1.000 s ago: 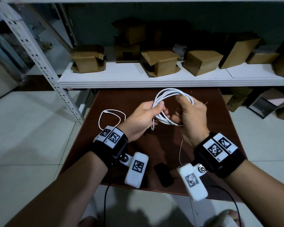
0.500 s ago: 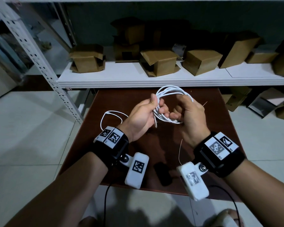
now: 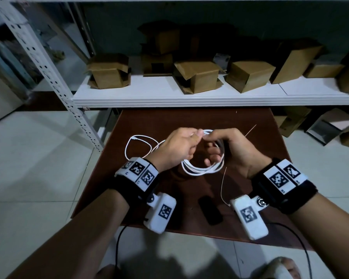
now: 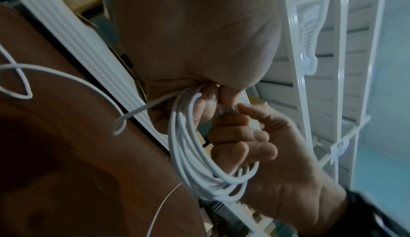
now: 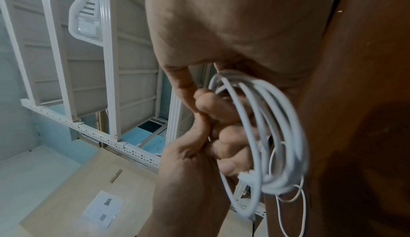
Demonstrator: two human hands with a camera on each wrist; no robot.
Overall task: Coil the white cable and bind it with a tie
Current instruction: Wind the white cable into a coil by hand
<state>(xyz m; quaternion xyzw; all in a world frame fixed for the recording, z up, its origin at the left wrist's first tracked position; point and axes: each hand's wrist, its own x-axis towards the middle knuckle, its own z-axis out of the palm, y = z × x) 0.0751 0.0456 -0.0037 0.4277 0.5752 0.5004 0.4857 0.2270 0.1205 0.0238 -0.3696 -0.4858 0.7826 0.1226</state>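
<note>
Your left hand fills the top of the left wrist view, its fingertips pinching the white cable where the coil's strands bunch together. Your right hand comes in from the lower right, palm toward the camera, its curled fingers passed through the coil (several loops hang round them). One loose strand of the cable trails left across the brown table and curls into a small loop near the frame's left edge. A thin wire tie runs over the tabletop below the coil. White shelving stands behind your hands.
</note>
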